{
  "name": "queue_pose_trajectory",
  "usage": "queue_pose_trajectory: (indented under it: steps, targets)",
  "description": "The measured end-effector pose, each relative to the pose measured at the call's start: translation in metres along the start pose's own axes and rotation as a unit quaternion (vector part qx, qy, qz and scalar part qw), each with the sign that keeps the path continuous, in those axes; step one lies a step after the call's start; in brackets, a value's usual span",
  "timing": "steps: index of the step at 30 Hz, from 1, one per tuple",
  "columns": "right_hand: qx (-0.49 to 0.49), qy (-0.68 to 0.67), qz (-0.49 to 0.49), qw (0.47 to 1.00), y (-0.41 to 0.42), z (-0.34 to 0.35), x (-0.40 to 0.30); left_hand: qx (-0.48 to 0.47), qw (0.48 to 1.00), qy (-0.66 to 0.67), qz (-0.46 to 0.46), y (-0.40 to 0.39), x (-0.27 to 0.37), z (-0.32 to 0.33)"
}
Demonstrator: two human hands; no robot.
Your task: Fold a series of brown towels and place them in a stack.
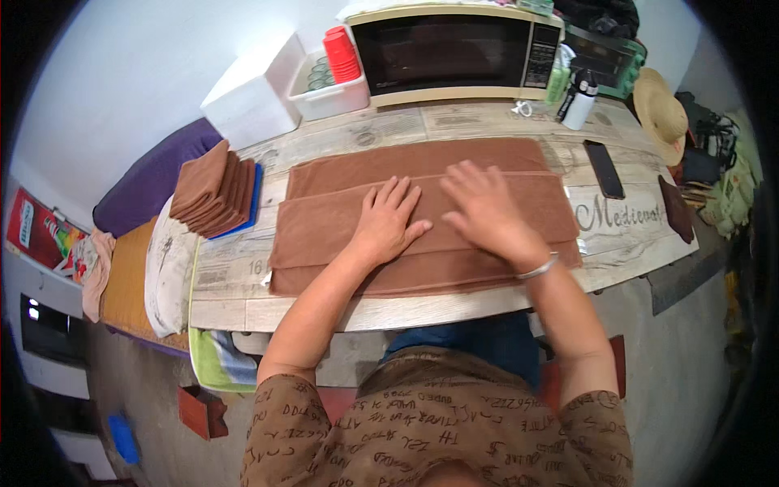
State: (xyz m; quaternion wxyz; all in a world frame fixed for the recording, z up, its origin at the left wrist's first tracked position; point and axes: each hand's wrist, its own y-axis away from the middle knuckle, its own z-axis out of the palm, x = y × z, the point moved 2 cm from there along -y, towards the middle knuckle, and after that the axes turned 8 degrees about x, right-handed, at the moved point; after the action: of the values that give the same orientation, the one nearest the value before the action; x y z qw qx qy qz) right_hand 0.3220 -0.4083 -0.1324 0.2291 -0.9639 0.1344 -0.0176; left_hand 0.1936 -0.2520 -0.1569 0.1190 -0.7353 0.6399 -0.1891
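A brown cloth towel (322, 228) lies spread on the wood-patterned table, its long sides folded into overlapping lengthwise layers. My left hand (389, 222) rests palm down on the middle of it, fingers spread and holding nothing. To its right, my right hand (487, 210) is slightly blurred, fingers apart, over the same cloth; whether its whole palm touches cannot be told. A metal bracelet (538, 268) circles my right wrist. Left of the towel stands a stack of folded brown towels (210, 192) on a blue flat item (254, 204).
At the back are a microwave oven (450, 55), a white foam box (252, 91) and a plastic bin (331, 100) holding red cups (342, 58). On the right lie a phone (604, 169), a white bottle (580, 106) and a dark brown item (675, 210) by the table edge.
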Motion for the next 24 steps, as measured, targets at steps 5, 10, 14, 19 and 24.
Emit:
queue_pose_trajectory:
  steps: [5, 10, 14, 19, 24]
  targets:
    - [-0.083, -0.087, 0.059, 0.991, 0.02, 0.03, 0.002, -0.084, 0.995, -0.02, -0.059, 0.013, -0.007, 0.009]
    - [-0.128, -0.036, 0.162, 0.978, 0.043, 0.008, 0.047, -0.109, 0.986, -0.056, -0.11, 0.037, -0.045, -0.019]
    - [-0.118, 0.006, 0.215, 0.969, 0.074, -0.003, 0.086, -0.103, 0.972, -0.077, -0.198, 0.061, -0.076, -0.034]
    - [-0.086, -0.01, 0.308, 0.948, 0.102, -0.009, 0.114, -0.089, 0.954, -0.09, -0.271, 0.099, -0.113, -0.05]
    - [-0.077, 0.032, 0.305, 0.949, 0.092, -0.022, 0.11, -0.078, 0.934, -0.128, -0.326, 0.103, -0.125, -0.062]
